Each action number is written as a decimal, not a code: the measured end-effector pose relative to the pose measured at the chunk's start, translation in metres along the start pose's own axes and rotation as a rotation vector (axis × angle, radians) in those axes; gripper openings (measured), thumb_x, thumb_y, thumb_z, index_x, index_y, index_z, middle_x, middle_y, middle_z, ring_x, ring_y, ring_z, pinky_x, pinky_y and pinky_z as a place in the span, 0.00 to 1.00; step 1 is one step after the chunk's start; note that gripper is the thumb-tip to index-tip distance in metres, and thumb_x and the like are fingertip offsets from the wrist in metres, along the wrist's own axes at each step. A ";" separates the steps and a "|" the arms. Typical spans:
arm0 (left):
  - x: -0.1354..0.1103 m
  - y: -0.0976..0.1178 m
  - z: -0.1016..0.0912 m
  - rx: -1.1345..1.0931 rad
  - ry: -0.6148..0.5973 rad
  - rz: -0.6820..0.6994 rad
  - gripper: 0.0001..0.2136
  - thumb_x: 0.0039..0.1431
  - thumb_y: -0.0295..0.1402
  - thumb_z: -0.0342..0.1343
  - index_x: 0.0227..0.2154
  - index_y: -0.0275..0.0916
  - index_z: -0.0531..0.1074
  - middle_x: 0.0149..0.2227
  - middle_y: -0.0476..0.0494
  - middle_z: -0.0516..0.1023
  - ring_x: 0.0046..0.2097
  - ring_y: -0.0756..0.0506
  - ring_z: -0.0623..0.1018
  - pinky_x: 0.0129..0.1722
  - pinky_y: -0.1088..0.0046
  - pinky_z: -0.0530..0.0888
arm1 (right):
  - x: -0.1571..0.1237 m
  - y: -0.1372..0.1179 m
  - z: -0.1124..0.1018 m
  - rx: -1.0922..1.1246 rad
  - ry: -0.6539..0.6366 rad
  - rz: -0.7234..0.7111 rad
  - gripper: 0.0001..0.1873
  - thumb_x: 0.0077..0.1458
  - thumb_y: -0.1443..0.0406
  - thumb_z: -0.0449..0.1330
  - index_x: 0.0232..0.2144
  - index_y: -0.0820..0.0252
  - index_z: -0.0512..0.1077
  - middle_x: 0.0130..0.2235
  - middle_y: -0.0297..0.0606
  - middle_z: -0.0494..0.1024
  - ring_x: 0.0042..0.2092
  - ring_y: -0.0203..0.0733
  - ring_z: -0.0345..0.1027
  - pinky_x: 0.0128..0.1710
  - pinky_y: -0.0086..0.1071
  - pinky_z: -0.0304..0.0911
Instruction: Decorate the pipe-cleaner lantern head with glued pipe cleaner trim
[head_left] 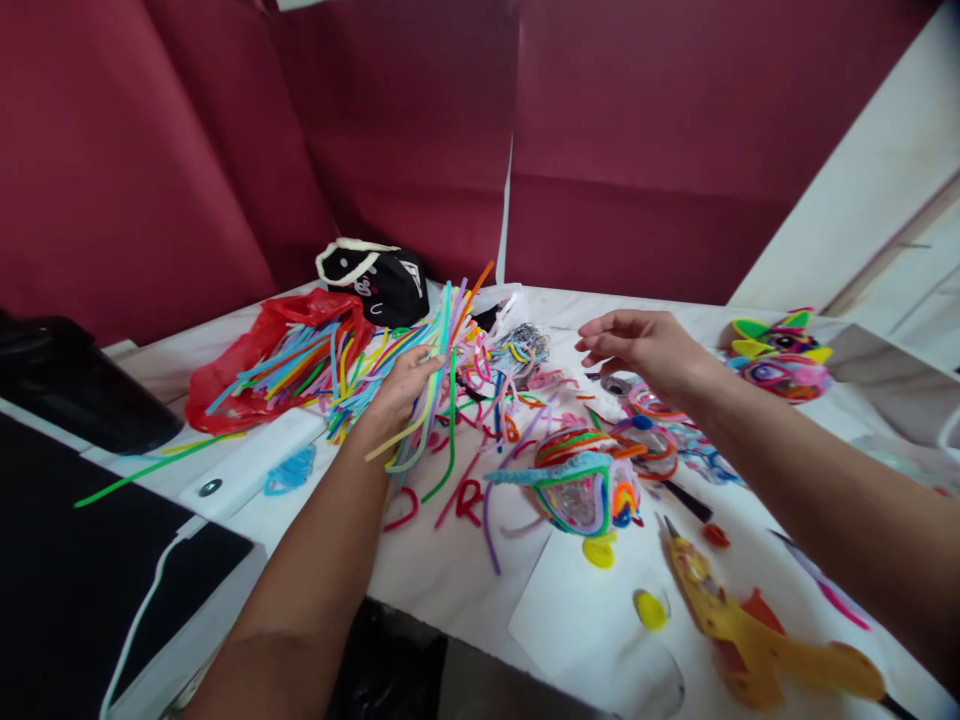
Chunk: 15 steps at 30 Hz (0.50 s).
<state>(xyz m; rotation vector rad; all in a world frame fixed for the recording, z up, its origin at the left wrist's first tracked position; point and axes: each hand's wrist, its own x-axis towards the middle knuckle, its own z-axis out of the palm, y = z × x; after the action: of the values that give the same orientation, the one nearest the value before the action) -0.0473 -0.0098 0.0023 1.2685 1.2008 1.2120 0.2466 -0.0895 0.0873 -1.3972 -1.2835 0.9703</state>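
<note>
My left hand [407, 388] is closed around a bunch of pipe cleaners [448, 325] in pastel green, yellow, blue and orange, their ends fanning up and down past the fingers. My right hand [637, 345] hovers over the right side of the table, fingers apart and nothing in them. Below and between the hands sits a clear plastic piece trimmed with coloured pipe cleaners [577, 490]. Loose pipe cleaners, some bent into shapes such as a red letter R [470, 498], lie scattered around it.
A red plastic bag [217, 375] full of pipe cleaners stands left, with a black pouch [397, 285] behind. A yellow hot glue gun [750, 640] lies front right, near white paper [555, 600]. A white power strip [255, 460] and a colourful mask-like craft [784, 355] flank the table.
</note>
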 end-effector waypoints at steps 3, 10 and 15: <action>0.004 0.001 -0.006 -0.023 0.048 0.022 0.17 0.42 0.39 0.68 0.34 0.38 0.71 0.23 0.53 0.73 0.22 0.50 0.72 0.25 0.74 0.71 | -0.029 -0.004 -0.017 -0.061 -0.036 -0.128 0.11 0.46 0.63 0.72 0.31 0.59 0.77 0.28 0.35 0.80 0.29 0.36 0.73 0.28 0.28 0.67; 0.009 -0.002 -0.008 -0.014 0.078 0.041 0.13 0.45 0.38 0.65 0.31 0.39 0.70 0.23 0.53 0.71 0.23 0.50 0.71 0.26 0.72 0.71 | -0.121 0.003 -0.057 -0.444 -0.079 -0.352 0.14 0.52 0.45 0.65 0.31 0.43 0.81 0.33 0.39 0.82 0.32 0.43 0.77 0.28 0.33 0.72; 0.007 -0.002 0.000 0.051 0.060 0.038 0.16 0.47 0.41 0.65 0.37 0.38 0.72 0.21 0.53 0.70 0.20 0.49 0.70 0.23 0.71 0.69 | -0.191 0.051 -0.092 -0.730 0.004 -0.181 0.09 0.52 0.48 0.62 0.35 0.29 0.80 0.39 0.43 0.83 0.40 0.54 0.79 0.32 0.42 0.74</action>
<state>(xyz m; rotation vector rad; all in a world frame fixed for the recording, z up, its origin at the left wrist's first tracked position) -0.0475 -0.0025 0.0009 1.3065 1.2629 1.2619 0.3228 -0.2895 0.0467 -1.7684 -1.8275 0.3717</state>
